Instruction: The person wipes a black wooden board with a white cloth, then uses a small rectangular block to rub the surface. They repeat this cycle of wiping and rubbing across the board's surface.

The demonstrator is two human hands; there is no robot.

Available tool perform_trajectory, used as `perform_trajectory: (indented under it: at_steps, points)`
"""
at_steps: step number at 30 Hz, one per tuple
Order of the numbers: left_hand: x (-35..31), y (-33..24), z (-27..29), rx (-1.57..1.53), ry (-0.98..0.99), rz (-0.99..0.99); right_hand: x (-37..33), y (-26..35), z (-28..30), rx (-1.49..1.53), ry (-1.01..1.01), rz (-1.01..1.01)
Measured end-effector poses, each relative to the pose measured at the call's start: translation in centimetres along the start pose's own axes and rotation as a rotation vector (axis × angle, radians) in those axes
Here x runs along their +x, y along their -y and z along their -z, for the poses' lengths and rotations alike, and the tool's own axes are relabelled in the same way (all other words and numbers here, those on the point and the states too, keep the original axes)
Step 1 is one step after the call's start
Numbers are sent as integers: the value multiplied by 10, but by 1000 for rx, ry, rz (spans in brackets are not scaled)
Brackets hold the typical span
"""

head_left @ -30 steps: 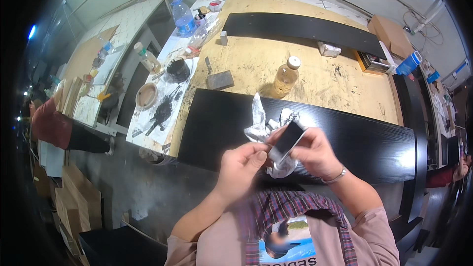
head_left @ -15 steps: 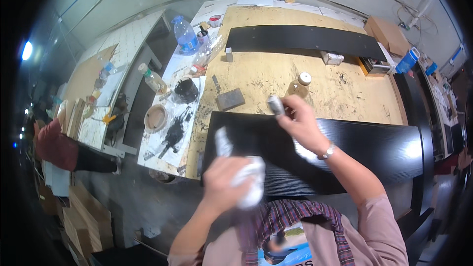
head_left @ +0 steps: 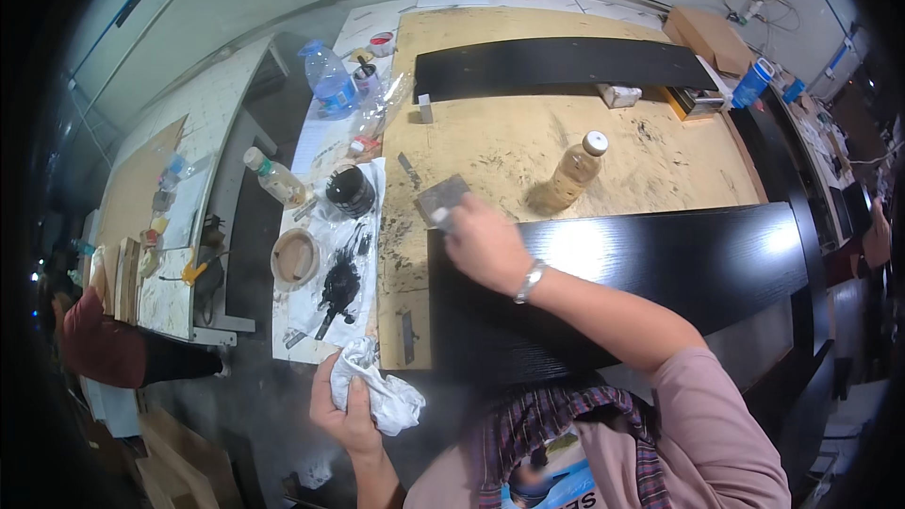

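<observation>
My left hand (head_left: 347, 410) is closed round a crumpled white cloth (head_left: 382, 391), just off the table's near left edge. My right hand (head_left: 487, 247) reaches across the left end of a glossy black board (head_left: 603, 297). Its fingers are closed on a small whitish piece (head_left: 441, 215), mostly hidden by the hand, so its kind is unclear. Those fingertips are beside a flat grey block (head_left: 443, 196) on the tabletop. Beyond the board stands a bottle of yellowish liquid (head_left: 574, 172) with a white cap.
Left of the hands, a black-stained sheet (head_left: 306, 306) carries a pot of black paint (head_left: 350, 192) and a round tub (head_left: 295, 257). A bottle (head_left: 273, 177) and a large blue-tinted jug (head_left: 328, 82) stand behind. Another black board (head_left: 556, 69) lies at the back, by a cardboard box (head_left: 709, 40).
My right hand has moved left from beside the bottle to the grey block. My left hand has drawn the cloth off the board, leftward and toward me. The board's left end sits farther right in view.
</observation>
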State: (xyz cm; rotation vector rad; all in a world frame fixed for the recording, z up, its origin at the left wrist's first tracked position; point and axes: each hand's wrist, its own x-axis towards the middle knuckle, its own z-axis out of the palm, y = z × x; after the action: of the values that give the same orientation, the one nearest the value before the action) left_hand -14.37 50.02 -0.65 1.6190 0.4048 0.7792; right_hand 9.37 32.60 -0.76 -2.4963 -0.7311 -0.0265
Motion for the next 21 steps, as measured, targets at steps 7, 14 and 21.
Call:
perform_trajectory:
  at_steps: [7,14,21]
  points:
    - [13,17,16,27,5,-10,-92,-127,98,-256,-254,-425]
    - [22,1,-13,-81,54,44,-63,-85,42,93,-438,-202]
    - [18,-9,-15,-109,192,-45,-70,-65,43,-12,-264,-144]
